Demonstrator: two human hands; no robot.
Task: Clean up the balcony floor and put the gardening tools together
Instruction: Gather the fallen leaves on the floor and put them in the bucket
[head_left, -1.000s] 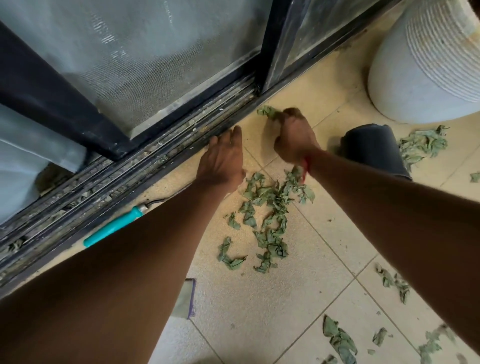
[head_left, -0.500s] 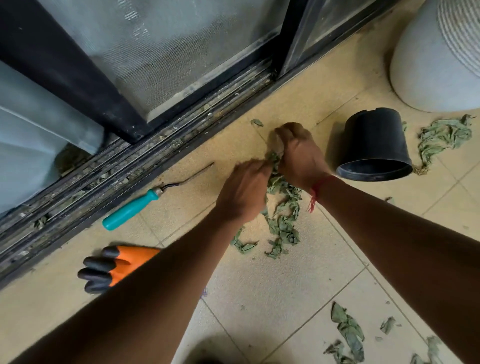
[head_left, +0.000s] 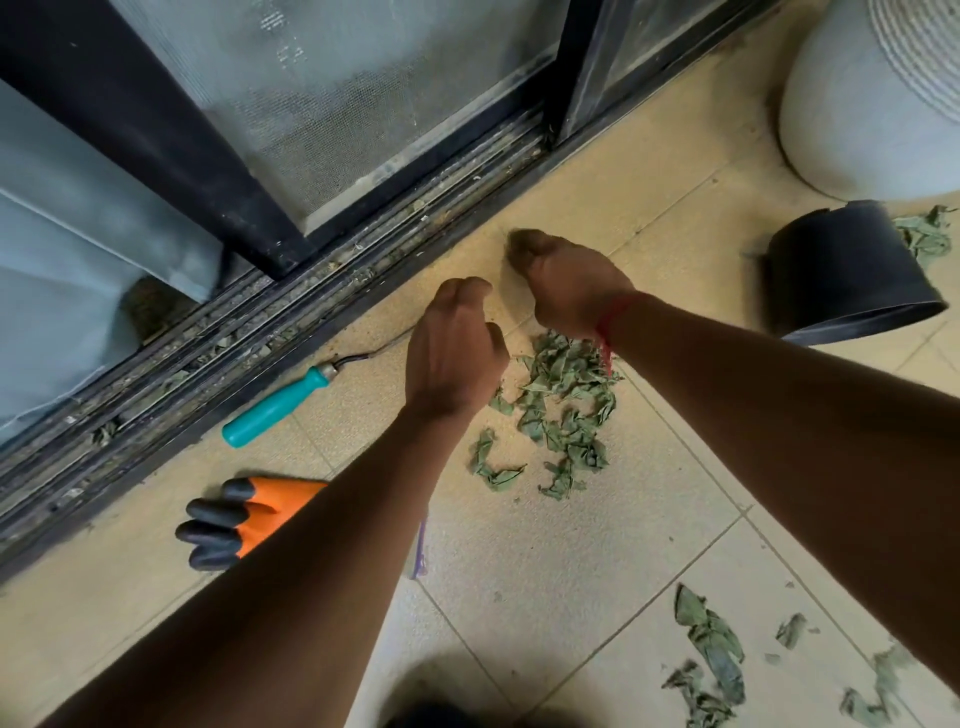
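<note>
A pile of dry green leaves lies on the beige floor tiles, just below both hands. My left hand hovers at the pile's left edge with its fingers curled in and nothing visible in them. My right hand reaches past the pile toward the door track, fingertips bunched on the tile; anything under them is hidden. A teal-handled hand tool lies along the track, its metal end running under my left hand. To the left of my left forearm lies an orange and black glove.
A black plastic pot lies on its side at the right, below a large white planter. More dry leaves are scattered at the lower right and behind the black pot. The dirty sliding-door track runs diagonally on the left.
Both hands dragged leaves from near the track into the pile, then lifted off it. My right hand has reached back toward the track, where a single leaf lay.
</note>
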